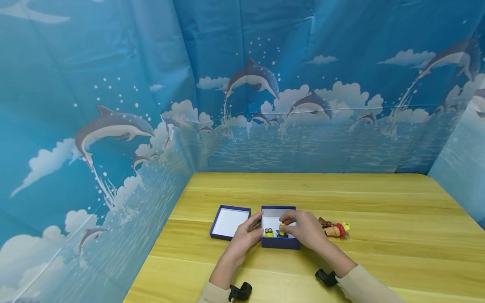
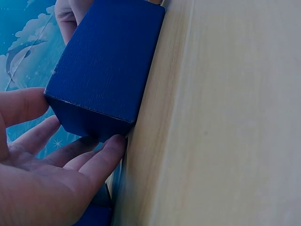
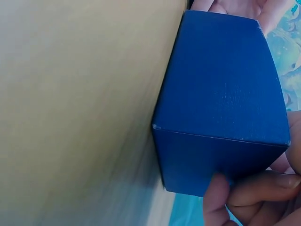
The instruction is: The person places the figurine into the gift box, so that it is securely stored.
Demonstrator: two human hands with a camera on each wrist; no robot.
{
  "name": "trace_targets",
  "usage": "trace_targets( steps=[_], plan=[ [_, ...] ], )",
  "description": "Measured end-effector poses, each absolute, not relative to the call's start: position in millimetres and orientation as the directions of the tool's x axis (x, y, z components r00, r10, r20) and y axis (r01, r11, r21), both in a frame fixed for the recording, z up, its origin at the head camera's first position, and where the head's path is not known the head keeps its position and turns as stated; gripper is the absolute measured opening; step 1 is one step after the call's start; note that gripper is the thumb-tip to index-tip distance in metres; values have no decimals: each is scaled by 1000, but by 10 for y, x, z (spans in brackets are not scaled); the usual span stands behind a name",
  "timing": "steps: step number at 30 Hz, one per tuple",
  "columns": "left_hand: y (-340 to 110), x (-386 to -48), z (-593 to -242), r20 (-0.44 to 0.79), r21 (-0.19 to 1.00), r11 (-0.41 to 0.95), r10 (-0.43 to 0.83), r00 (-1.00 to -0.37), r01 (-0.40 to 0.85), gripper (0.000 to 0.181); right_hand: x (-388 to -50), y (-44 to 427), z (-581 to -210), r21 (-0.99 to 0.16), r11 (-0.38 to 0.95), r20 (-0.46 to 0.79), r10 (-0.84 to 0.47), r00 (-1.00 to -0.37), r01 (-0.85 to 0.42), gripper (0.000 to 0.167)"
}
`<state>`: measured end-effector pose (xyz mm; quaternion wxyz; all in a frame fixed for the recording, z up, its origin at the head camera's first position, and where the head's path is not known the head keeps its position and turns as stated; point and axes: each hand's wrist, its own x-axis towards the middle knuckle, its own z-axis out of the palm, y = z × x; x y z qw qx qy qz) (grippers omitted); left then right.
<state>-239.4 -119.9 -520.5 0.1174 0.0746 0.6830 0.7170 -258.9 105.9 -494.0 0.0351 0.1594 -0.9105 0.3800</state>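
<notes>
An open dark blue box (image 1: 280,243) with a white inside stands on the table; its blue outer walls (image 2: 108,61) (image 3: 225,80) fill much of both wrist views. My left hand (image 1: 242,240) (image 2: 56,174) touches the box's left side, fingers extended and thumb at a corner. Inside, at the left, is a yellow figure with big round eyes (image 1: 269,233). Over the right part of the box, my right hand (image 1: 310,231) (image 3: 263,200) pinches a second yellow figure (image 1: 282,228), partly hidden by the fingers.
Left of the box lies its blue-edged lid (image 1: 230,222), white inside facing up. A red, yellow and brown toy figure (image 1: 337,229) lies to the right, beyond my right hand. A dolphin-print curtain (image 1: 242,147) stands behind and beside the wooden table (image 1: 310,191).
</notes>
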Motion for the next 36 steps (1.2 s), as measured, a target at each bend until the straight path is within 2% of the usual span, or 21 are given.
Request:
trace_targets(
  steps=[7, 14, 23, 31, 36],
  plan=[
    [-1190, -2398, -5226, -53, 997, -40, 267, -962, -66, 52, -2613, 1061, -4948, -634, 698, 176, -289, -941, -333, 14],
    [-1186, -2405, -5215, -51, 997, -46, 264, -963, -65, 52, -2648, 1088, -4915, -590, 699, 196, -362, -911, -404, 14],
    [-1193, -2399, -5213, -55, 997, -32, 263, -963, -65, 52, -2646, 1108, -4823, -625, 660, 125, -443, -888, -417, 16],
    [-1193, -2389, -5211, -49, 997, -38, 257, -965, -61, 50, -2600, 1060, -4784, -644, 662, 86, -435, -896, -383, 9],
    [-1203, -2395, -5213, -52, 997, -34, 252, -966, -62, 50, -2579, 1023, -4811, -618, 693, 111, -390, -914, -371, 5]
  ],
)
